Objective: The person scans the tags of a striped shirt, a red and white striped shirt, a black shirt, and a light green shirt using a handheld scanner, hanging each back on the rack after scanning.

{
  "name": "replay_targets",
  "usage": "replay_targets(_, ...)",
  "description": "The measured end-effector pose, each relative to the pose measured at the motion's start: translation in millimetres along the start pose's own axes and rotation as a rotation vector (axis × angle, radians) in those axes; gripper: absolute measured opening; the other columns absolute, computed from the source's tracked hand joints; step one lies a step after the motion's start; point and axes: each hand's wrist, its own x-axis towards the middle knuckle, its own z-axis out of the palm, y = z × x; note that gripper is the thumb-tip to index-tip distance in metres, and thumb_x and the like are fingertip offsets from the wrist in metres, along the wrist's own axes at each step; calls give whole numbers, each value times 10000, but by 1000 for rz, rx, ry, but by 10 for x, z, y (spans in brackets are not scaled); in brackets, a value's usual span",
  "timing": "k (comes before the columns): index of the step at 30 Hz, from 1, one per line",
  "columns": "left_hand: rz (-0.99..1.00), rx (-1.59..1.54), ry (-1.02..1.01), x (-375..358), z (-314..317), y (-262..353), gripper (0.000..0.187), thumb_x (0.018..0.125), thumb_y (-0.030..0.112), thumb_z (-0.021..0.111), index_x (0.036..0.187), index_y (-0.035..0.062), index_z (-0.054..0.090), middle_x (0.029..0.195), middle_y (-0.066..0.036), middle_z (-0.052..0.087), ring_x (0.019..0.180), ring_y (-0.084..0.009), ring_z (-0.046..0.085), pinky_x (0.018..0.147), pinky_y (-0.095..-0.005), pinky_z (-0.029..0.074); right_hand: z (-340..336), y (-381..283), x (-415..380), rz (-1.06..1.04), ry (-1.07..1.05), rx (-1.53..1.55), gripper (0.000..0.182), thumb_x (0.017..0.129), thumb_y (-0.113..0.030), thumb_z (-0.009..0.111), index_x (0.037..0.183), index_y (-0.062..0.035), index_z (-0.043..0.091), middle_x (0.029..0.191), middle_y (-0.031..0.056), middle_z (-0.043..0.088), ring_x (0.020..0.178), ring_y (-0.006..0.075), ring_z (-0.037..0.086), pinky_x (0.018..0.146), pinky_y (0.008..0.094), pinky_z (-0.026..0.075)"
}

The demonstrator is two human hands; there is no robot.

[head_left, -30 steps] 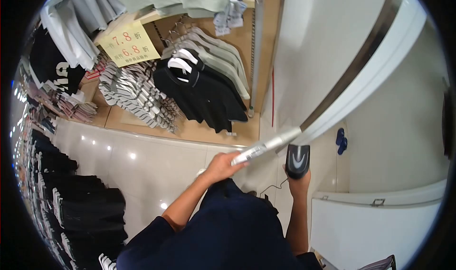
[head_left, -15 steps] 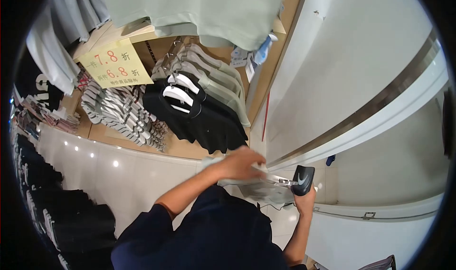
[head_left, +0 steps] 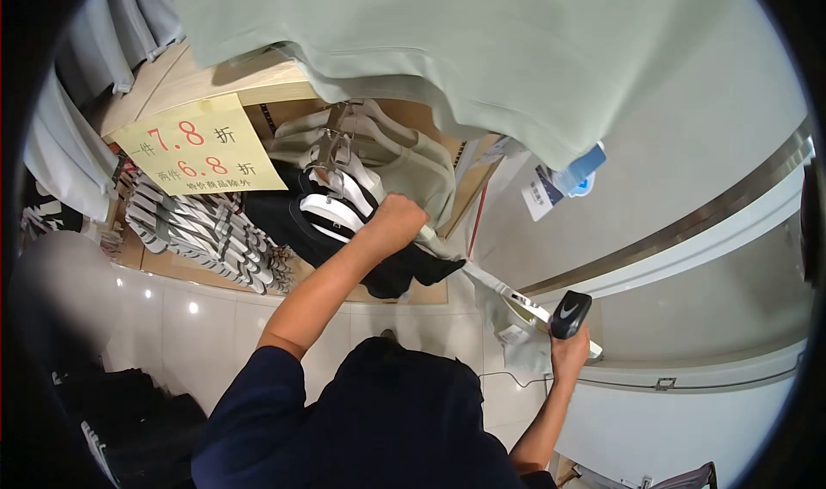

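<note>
My left hand (head_left: pixel 397 224) is closed in front of the rack, beside the white hangers (head_left: pixel 329 213) of the black shirts (head_left: pixel 391 274); what it grips is hidden. A pale green garment edge (head_left: pixel 437 244) shows just right of it. My right hand (head_left: pixel 570 353) is wrapped round a black handheld device (head_left: pixel 570 314) with a grey curved mark. Close beside the device, a white hanger (head_left: pixel 525 304) slants down to the right, with a pale garment (head_left: pixel 522 343) hanging low under it.
Large light green shirts (head_left: pixel 413 24) hang overhead with a blue-and-white tag (head_left: pixel 538 194). A yellow sign (head_left: pixel 202 149) hangs on the shelf edge, above striped clothes (head_left: pixel 202 231). A white curved panel (head_left: pixel 680 411) is at right. A blurred person (head_left: pixel 64 291) is at left, near dark clothes.
My left hand has moved up and left, away from the device to the rack. The device and my right hand are slightly further right. The blurred person has appeared at left, and the view is closer.
</note>
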Motion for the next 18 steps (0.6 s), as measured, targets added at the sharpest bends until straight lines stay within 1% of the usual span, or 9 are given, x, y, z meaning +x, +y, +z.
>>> replay_targets(1, 47, -26, 3, -54, -23, -33, 143, 764, 61, 665, 872, 100, 750, 795, -134, 715, 824, -340, 709, 758, -466, 536, 77, -70, 39, -7, -12, 7, 484, 731, -210, 880, 1090, -23, 615, 951, 216, 643, 941, 456, 604, 813, 510, 481)
replay_targets(2, 124, -67, 75, -120, -64, -77, 126, 770, 65, 659, 853, 95, 749, 752, -143, 703, 778, -343, 712, 705, -455, 554, 168, -163, 91, -45, -16, 39, 507, 729, -215, 883, 1125, -32, 625, 967, 217, 661, 942, 447, 614, 812, 514, 485)
replay_targets(5, 140, -50, 40, -201, -16, -140, 134, 758, 90, 671, 865, 97, 751, 752, -135, 704, 779, -341, 710, 714, -457, 552, 522, -514, 324, -48, -33, 144, 528, 716, -203, 882, 1146, -32, 629, 1005, 223, 688, 970, 445, 645, 832, 501, 504)
replay_targets(7, 153, -89, 70, -228, -8, -170, 125, 751, 100, 674, 853, 94, 745, 757, -132, 704, 783, -342, 708, 717, -456, 551, 695, -931, 540, -9, -96, 228, 552, 703, -191, 883, 1166, -31, 628, 1032, 222, 701, 989, 436, 659, 854, 472, 514)
replay_targets(9, 154, -123, 94, -274, 21, -152, 115, 747, 107, 675, 842, 92, 737, 761, -129, 705, 789, -344, 706, 721, -456, 549, 854, -1405, 747, -58, -112, 323, 464, 749, -159, 871, 1126, -16, 641, 1051, 188, 719, 947, 332, 691, 855, 382, 522)
replay_targets(11, 160, -129, 112, -288, 25, -154, 105, 745, 110, 674, 832, 91, 729, 765, -126, 705, 797, -346, 704, 725, -456, 547, 1043, -1826, 973, -131, -120, 399, 471, 757, -150, 859, 1144, -6, 632, 1041, 180, 725, 965, 311, 690, 871, 372, 515)
replay_targets(13, 149, -131, 64, -274, -13, -143, 104, 744, 103, 669, 834, 89, 718, 772, -127, 705, 812, -342, 704, 731, -455, 546, 1224, -2221, 1179, -248, -153, 636, 493, 772, -175, 850, 1167, 8, 620, 1053, 175, 726, 981, 301, 687, 884, 371, 509)
replay_targets(15, 134, -133, 45, -280, -46, -121, 127, 744, 99, 666, 856, 91, 724, 777, -127, 706, 813, -339, 705, 731, -454, 546, 1315, -2700, 1354, -259, -241, 554, 517, 782, -221, 849, 1177, 14, 611, 1079, 186, 719, 999, 330, 688, 893, 382, 507)
replay_targets(18, 153, -228, 151, -272, -17, -110, 151, 753, 97, 661, 885, 94, 734, 780, -129, 706, 813, -335, 706, 729, -453, 545, 1408, -3287, 1493, -390, -300, 474, 542, 770, -264, 840, 1171, 18, 609, 1114, 218, 705, 1045, 385, 675, 903, 410, 507)
